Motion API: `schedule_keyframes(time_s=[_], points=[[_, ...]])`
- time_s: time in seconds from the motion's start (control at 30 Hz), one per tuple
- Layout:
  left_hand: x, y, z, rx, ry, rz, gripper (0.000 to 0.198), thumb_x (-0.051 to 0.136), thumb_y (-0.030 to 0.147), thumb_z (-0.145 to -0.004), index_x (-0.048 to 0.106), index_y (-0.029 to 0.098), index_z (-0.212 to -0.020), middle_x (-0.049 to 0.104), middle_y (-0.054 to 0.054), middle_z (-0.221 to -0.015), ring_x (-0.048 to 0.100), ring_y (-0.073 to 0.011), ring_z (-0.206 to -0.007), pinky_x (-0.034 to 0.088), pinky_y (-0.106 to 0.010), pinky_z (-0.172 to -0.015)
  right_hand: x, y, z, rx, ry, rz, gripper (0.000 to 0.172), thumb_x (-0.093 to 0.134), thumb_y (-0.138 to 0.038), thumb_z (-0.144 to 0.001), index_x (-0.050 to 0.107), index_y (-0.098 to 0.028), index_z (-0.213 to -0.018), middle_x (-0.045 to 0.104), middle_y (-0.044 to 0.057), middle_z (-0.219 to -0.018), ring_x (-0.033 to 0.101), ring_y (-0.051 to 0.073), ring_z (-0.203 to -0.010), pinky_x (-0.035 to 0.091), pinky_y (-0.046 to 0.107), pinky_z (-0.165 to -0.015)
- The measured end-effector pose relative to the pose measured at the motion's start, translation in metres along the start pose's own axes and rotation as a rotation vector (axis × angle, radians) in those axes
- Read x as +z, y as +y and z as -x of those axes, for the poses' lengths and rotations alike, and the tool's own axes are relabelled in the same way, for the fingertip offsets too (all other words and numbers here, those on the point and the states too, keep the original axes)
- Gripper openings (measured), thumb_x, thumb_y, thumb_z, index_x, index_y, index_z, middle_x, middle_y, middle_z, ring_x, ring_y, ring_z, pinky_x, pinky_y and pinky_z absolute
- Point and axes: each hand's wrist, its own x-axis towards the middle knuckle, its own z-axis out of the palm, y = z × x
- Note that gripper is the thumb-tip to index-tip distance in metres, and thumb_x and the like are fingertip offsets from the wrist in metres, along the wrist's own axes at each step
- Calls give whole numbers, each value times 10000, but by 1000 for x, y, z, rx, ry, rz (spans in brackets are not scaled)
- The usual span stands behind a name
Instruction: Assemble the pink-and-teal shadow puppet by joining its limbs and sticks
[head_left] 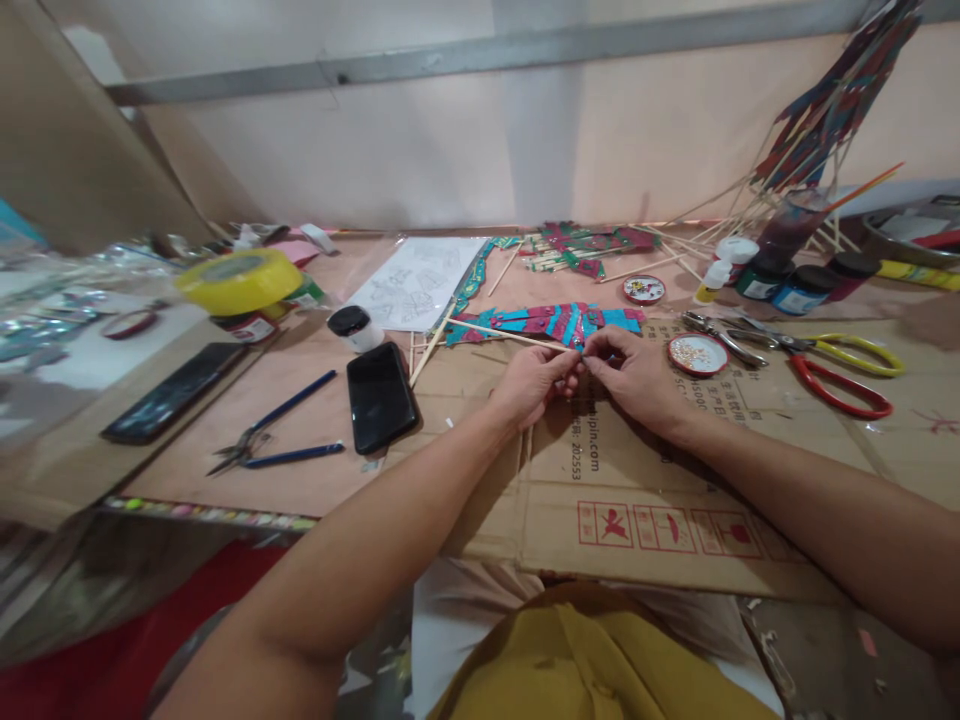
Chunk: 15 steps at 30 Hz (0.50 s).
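My left hand (pixel 536 382) is closed around a thin wooden stick (pixel 506 333), which slants up and away to the left over the work surface. Fingertips of my right hand (pixel 626 372) pinch together right beside the stick's near end; whatever they hold is too small to make out. Just beyond both hands lies a flat blue and maroon striped piece (pixel 562 322). To the right of my right hand is a round lid holding small pale beads (pixel 697 354). Printed cardboard (pixel 637 480) lies beneath my hands.
Pliers (pixel 727 338) and red-and-yellow-handled scissors (pixel 840 370) lie right. Left are a phone (pixel 381 398), blue-handled nippers (pixel 274 425) and a yellow tape roll (pixel 238 280). Paint jars (pixel 806 290) and a container of sticks (pixel 796 215) stand back right. A drawing sheet (pixel 416 280) lies behind.
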Motion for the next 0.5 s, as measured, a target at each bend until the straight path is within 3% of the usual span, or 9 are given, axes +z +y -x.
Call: schedule_keyframes(time_s=[0.23,0.5], points=[[2,1,1,-10,19,4,305,822,333,-653,635,95,-694,598,-6,-624,495,-36,-492,363,-164,-462,2,4,-1,51,-30,-138,68,570,-264,-788,611,-210,-794,638,10,-765,579,162,-737,468,318,-712],[2,1,2,16,-5,-1,270,809,291,-660,635,88,-693,598,-5,-615,507,-43,-491,390,-164,-474,-1,2,-1,74,-3,-50,51,590,-235,-772,613,-190,-767,646,9,-738,566,143,-677,451,289,-657]])
